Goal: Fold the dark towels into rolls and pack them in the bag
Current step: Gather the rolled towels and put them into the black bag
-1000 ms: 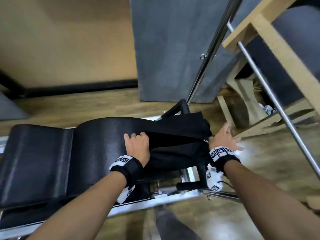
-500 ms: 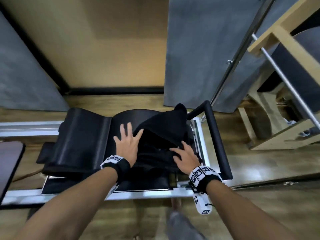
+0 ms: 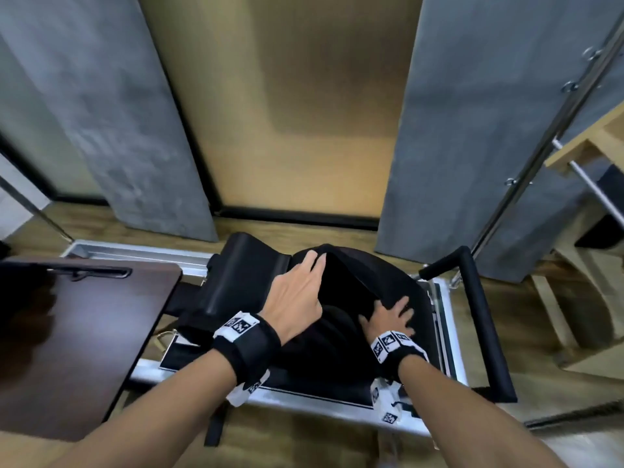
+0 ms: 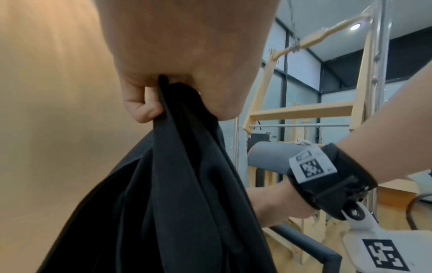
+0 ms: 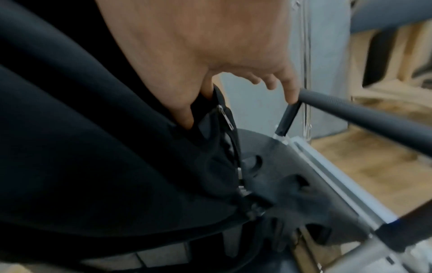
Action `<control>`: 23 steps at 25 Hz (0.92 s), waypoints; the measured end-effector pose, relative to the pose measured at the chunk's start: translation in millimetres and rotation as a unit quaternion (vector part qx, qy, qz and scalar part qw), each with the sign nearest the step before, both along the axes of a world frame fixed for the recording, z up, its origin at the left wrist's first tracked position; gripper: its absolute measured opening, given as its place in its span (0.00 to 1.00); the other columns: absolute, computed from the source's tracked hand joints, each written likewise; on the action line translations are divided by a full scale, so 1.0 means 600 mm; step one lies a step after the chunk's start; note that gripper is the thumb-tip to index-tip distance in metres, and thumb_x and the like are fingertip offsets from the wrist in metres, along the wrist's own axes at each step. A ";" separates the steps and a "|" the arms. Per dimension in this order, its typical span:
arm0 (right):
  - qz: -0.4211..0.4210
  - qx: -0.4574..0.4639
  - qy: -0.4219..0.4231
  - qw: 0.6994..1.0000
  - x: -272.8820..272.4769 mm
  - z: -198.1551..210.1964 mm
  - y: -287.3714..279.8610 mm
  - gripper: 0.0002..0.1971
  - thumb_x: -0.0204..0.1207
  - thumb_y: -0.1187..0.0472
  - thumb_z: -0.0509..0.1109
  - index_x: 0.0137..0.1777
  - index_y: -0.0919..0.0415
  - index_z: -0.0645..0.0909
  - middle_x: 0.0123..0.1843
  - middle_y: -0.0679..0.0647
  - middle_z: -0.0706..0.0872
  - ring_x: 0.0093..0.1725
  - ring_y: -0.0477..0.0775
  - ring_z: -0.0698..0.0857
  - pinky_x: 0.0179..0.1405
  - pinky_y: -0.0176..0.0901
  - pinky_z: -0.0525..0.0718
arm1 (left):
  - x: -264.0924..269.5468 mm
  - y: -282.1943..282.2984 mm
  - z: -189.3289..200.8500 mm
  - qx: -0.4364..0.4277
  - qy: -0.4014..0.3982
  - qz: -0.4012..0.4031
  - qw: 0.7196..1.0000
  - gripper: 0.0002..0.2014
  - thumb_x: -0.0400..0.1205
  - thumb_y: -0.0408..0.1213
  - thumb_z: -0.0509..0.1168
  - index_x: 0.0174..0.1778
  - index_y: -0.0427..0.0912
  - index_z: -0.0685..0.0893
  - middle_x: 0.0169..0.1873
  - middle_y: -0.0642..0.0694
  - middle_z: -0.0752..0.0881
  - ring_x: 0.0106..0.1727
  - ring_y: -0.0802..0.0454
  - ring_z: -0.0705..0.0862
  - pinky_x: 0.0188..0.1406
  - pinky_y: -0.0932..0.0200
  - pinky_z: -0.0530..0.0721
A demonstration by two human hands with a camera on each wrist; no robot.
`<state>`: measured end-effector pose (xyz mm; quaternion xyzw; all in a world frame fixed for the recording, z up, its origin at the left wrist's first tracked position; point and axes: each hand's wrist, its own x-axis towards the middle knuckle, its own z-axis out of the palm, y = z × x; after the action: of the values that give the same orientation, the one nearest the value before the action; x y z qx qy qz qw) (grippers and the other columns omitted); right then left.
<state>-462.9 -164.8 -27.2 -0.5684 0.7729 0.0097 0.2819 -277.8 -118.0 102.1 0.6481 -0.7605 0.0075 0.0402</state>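
Observation:
A black fabric bag [image 3: 354, 282] with a zipper [image 5: 225, 120] lies on the black padded carriage [image 3: 415, 292] of an exercise machine. My left hand [image 3: 314, 265] pinches the bag's far left edge and lifts it; the left wrist view shows the black cloth [image 4: 187, 184] hanging from those fingers [image 4: 145, 112]. Thumb and forefinger of my right hand [image 3: 388, 307] pinch the bag's right rim by the zipper, while the other fingers [image 5: 290, 88] stay spread. The bag's mouth gapes between my hands, and its inside is too dark to make out. I cannot pick out any towel.
A dark brown wooden board [image 3: 84, 332] sits at the left. A black padded foot bar [image 3: 479, 315] arches over the right end of the silver frame [image 3: 304, 405]. A black headrest pad [image 3: 246, 271] lies left of the bag. Grey curtains [image 3: 472, 130] and wooden frames stand behind.
My left hand went from lying flat on the pad to lifting the bag's left edge. My right hand shifted onto the bag's right rim. The head view swung left.

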 end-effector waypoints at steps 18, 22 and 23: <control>0.306 -0.068 0.030 0.949 0.169 0.366 0.084 0.32 0.76 0.50 0.79 0.80 0.45 0.77 0.72 0.54 0.86 0.66 0.61 0.87 0.55 0.50 0.87 | 0.347 0.292 0.107 0.031 0.015 0.221 0.975 0.39 0.77 0.34 0.63 0.86 0.52 0.60 0.74 0.52 0.66 0.62 0.40 0.85 0.41 0.45 0.78; 0.355 -0.115 0.021 0.928 0.236 0.420 0.091 0.18 0.75 0.32 0.76 0.54 0.42 0.85 0.55 0.51 0.90 0.58 0.59 0.88 0.57 0.52 0.87 | 0.379 0.351 0.157 -0.022 -0.012 0.265 0.964 0.35 0.77 0.35 0.63 0.82 0.49 0.64 0.74 0.50 0.68 0.55 0.38 0.87 0.37 0.45 0.80; 0.362 -0.148 0.035 0.920 0.259 0.427 0.098 0.14 0.77 0.36 0.75 0.52 0.43 0.86 0.55 0.53 0.91 0.57 0.61 0.88 0.57 0.51 0.87 | 0.389 0.369 0.167 -0.029 -0.019 0.285 0.958 0.34 0.77 0.36 0.64 0.82 0.48 0.65 0.74 0.50 0.69 0.54 0.39 0.87 0.36 0.46 0.79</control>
<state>-307.4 -106.2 229.1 -0.8440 0.5162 0.0170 0.1446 -44.7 103.3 202.2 0.8360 -0.5447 0.0531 0.0411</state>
